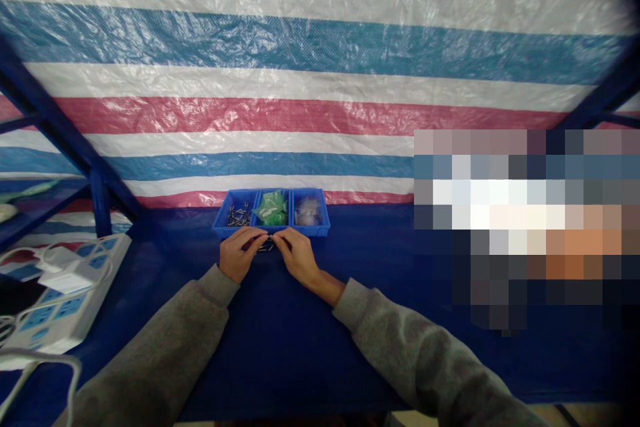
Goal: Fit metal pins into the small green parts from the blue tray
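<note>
My left hand [241, 252] and my right hand [299, 256] meet just in front of the blue bins, their thumbs and fingertips pinched together. Whatever sits between the fingertips is too small and dark to name. Right below them, several small metal pieces [266, 247] lie on the blue table [280, 347]. The left blue bin [218, 217] holds many thin, screw-like metal pieces [239, 215]. Green plastic bags [273, 208] fill the middle bin, and clear plastic bags [307, 211] lie in the right one.
A white power strip [75, 307] with plugs and white cables lies along the left side. Dark blue frame bars [97, 193] rise at both sides. Behind the table hangs a striped plastic sheet [300, 113]. Coarse blocks blur the right side.
</note>
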`<state>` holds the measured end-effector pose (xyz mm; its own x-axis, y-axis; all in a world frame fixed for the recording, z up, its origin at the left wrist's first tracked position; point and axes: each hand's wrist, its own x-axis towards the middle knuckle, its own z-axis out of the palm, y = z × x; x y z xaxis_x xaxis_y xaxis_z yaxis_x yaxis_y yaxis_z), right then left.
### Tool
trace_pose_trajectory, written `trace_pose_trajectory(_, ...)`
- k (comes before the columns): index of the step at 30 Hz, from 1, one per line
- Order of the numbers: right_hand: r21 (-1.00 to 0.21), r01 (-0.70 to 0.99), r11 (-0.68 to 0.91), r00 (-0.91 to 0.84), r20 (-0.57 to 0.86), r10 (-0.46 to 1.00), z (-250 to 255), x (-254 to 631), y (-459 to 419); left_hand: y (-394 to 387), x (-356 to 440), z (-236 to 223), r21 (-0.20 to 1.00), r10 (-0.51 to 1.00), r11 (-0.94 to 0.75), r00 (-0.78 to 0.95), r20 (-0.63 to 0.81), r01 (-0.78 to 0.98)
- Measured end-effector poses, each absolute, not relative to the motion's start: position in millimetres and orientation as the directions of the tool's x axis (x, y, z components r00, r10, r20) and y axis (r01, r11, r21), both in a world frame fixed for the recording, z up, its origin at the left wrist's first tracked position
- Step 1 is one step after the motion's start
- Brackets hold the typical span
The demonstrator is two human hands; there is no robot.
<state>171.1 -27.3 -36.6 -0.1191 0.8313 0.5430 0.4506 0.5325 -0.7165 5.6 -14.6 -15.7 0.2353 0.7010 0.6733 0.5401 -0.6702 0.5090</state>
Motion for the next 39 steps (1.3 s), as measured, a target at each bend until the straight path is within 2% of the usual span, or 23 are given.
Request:
trace_pose_trajectory(6, -0.723, 0.436, 0.536, -0.102, 0.552, 0.827, -37, 171, -28, -18, 5, -16, 0.649, 0.796, -0.584, 0.183, 0.577, 0.488)
trace_pose_trajectory(9, -0.73, 0.433, 0.528, -0.082, 0.552, 0.83, -37, 171, -29, -17, 6, -17, 0.682, 0.807, -0.572, 0.163, 0.568, 0.455)
trace_pose_trajectory(12, -0.738, 0.423, 0.526, -0.062, 0.555, 0.829, -36, 171, -29, -16, 5, -18, 0.643, 0.79, -0.589, 0.183, 0.585, 0.49)
trace_pose_trajectory(17, -0.739, 0.42, 0.526, -0.044, 0.562, 0.826, -34, 171, -31, -13, 3, -18, 0.474, 0.714, -0.652, 0.27, 0.646, 0.591)
trace_pose_trajectory(19, -0.741, 0.424, 0.521, -0.042, 0.559, 0.828, -34, 171, -32, -12, 3, -20, 0.449, 0.696, -0.66, 0.265, 0.668, 0.602)
trace_pose_trajectory(25, -0.746, 0.414, 0.521, -0.049, 0.554, 0.831, -33, 171, -32, -9, 3, -29, 0.53, 0.723, -0.615, 0.15, 0.674, 0.584)
trace_pose_trajectory(39, -0.699, 0.441, 0.563, -0.166, 0.553, 0.817, -32, 171, -34, -13, 4, -22, 0.584, 0.752, -0.611, 0.162, 0.639, 0.534)
